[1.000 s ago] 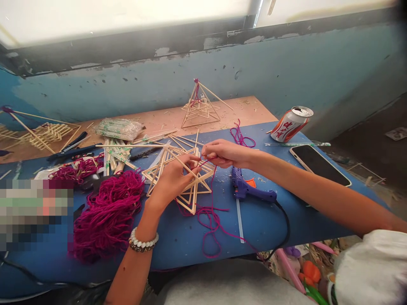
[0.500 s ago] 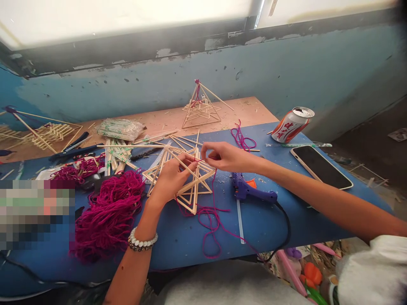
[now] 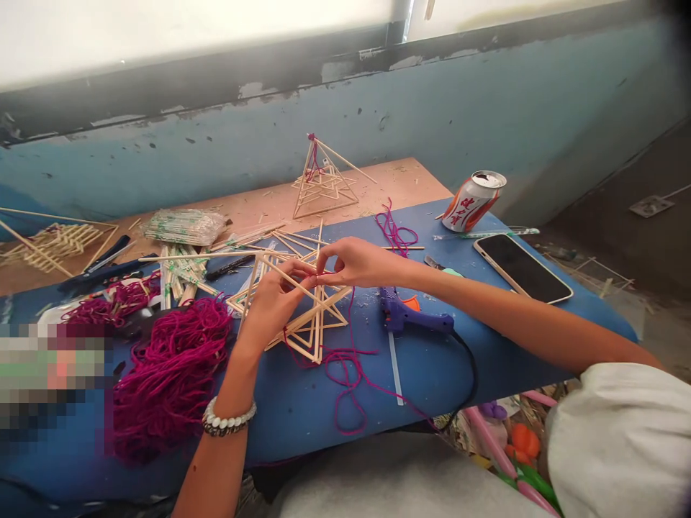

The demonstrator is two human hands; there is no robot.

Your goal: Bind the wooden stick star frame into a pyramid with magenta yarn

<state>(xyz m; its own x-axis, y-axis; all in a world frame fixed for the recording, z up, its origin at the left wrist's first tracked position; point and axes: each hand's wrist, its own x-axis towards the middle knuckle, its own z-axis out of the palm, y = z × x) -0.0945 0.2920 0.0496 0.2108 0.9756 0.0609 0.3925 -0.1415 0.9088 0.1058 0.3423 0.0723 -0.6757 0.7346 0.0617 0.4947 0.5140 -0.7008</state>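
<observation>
Magenta yarn [image 3: 350,316] is now pinched, as far as the view shows, in the closed fingertips of the right hand [image 3: 359,262], which has moved in from its earlier spread pose to meet the left hand [image 3: 275,302] at the stick frame [image 3: 318,320]. The left grip is closed around the frame's sticks, wrist raised, with the frame resting on the blue desk [image 3: 324,424]. Beyond lie a purple hot glue gun [image 3: 413,320], a smartphone [image 3: 521,267], a soda can [image 3: 473,201] and a stick pyramid [image 3: 324,183].

The right hand [image 3: 359,262] could pass over the purple glue gun [image 3: 413,318], but the stick frame [image 3: 318,316] stood between it and the pink yarn pile [image 3: 170,378].
</observation>
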